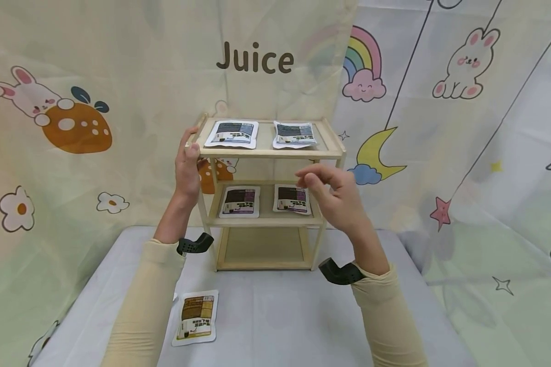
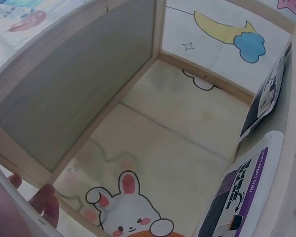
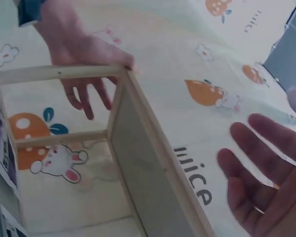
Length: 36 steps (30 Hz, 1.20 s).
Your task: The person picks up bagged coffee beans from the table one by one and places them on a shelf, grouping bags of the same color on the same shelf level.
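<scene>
A three-tier wooden shelf rack (image 1: 272, 154) stands at the middle of the table. My left hand (image 1: 187, 173) grips its top tier at the left front corner, thumb over the rail and fingers round the side. In front of the rack's right side, my right hand (image 1: 337, 196) hangs in the air, fingers loosely bent and holding nothing. Two blue-printed pouches (image 1: 233, 134) lie on the top tier. On the middle tier are two purple-printed pouches (image 1: 240, 202), the right one (image 1: 292, 199) partly behind my right fingertips. The bottom tier (image 1: 264, 244) is bare.
One brown-and-yellow printed pouch (image 1: 196, 318) lies on the white tabletop (image 1: 280, 321), near my left forearm. Behind the rack hangs a printed cloth backdrop (image 1: 165, 66) with cartoon rabbits and the word "Juice". Black cameras (image 1: 341, 271) sit on both wrists.
</scene>
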Tool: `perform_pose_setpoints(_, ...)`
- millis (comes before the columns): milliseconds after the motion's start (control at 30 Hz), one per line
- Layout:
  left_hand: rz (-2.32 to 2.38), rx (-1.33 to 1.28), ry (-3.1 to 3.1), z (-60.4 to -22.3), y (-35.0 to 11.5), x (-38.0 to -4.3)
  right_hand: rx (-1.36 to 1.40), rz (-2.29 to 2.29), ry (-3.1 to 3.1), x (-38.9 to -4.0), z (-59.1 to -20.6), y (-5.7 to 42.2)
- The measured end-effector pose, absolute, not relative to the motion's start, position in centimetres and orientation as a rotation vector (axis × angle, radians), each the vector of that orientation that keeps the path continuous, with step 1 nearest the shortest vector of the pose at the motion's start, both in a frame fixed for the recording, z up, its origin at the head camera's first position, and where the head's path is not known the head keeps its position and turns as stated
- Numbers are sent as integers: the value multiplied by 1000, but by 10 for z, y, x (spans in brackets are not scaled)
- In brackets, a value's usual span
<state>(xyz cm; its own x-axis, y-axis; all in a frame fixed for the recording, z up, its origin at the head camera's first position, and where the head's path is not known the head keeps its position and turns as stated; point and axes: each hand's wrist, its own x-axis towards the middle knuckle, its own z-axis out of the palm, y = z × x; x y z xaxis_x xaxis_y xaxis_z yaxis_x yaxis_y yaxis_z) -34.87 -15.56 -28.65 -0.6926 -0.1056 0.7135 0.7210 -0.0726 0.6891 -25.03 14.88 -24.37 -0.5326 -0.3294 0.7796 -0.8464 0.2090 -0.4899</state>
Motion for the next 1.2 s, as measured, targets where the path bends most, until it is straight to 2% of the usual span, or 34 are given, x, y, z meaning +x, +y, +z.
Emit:
perform_pose_setpoints(267, -1824, -686, -1640, -274, -150, -326, 787, 1429, -1549, -270, -231, 167)
perform_pose_setpoints(467, -1829, -695, -1628, -271, -148, -320, 441, 1588, -1592, -286, -233, 177)
perform_pose_setpoints(667, -1814, -704, -1623, -272, -149, -321, 293, 1796, -1744, -301, -238, 184)
perform_pose_setpoints(933, -1809, -702, -1619, -284, -154, -340, 267, 2069, -1936, -317, -244, 183)
perform_pose_setpoints(1200, -1811, -685, -1618, -289, -157, -349, 406, 1977, -1980, -330, -250, 176)
